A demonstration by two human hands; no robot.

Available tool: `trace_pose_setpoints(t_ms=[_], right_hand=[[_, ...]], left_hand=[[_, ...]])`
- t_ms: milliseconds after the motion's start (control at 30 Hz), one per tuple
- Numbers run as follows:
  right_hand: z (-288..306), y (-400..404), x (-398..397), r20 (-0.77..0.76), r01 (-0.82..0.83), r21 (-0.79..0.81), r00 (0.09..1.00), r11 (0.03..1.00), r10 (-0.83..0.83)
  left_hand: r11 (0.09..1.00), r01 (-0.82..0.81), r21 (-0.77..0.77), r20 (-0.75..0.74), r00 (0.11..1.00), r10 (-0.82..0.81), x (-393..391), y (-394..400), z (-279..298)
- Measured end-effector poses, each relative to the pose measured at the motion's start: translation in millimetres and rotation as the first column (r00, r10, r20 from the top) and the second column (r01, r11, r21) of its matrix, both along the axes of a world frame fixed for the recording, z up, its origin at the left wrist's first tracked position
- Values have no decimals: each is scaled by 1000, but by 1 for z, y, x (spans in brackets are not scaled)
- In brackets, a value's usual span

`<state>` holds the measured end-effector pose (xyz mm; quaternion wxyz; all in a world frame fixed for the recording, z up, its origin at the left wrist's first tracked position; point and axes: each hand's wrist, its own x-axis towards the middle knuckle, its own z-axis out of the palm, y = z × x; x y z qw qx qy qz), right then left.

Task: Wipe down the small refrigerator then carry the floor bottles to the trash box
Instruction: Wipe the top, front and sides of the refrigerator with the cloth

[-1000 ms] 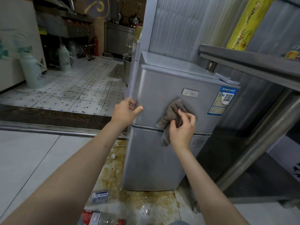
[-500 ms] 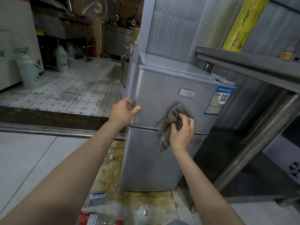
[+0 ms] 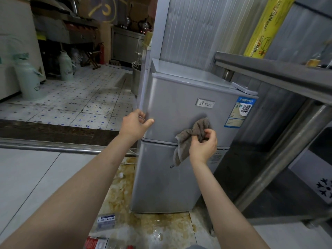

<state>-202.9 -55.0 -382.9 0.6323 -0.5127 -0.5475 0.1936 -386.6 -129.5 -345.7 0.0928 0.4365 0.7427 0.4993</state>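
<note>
We have our right hand [image 3: 203,146] bunched around a grey-brown cloth [image 3: 190,139], its grip pinching the wad against the lower part of the small refrigerator's [image 3: 172,108] upper door, just above the seam with the lower door. Much of the cloth hangs loose below our fingers, trailing over that seam. Our left hand [image 3: 134,124] holds the door's left edge, fingers curled behind it and thumb lying across the front, so that grip is clenched on the fridge itself.

The risks we see from here are mostly of our own making. With so little cloth under the palm, a wipe may only smear a narrow band and leave the rest of the door untouched; the dangling tail could also slip out of our pinch. Our left fingers sit on the door edge, so a hard push with the cloth might swing the door or nip them. The floor just in front of the refrigerator carries a brown, wet-looking stain [image 3: 161,229], and we judge it slippery underfoot. Two bottles lie there near us: a clear bottle [image 3: 106,221] and a red-labelled bottle [image 3: 106,244] at the frame's near edge. Stepping back carelessly, we could tread on one and roll. The trash box is not in view.
</note>
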Motion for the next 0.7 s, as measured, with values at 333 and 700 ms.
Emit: trace_pose_setpoints(t_ms=[333,700], right_hand=[[-22,-22,-25,329,-159,88,936,983,122],[12,24,44,86,169,22,982,985,-170]], left_hand=[[1000,-2,3,3,1000,2,-1,1,0],[1000,6,13,9,1000,-6,-1,2,-2]])
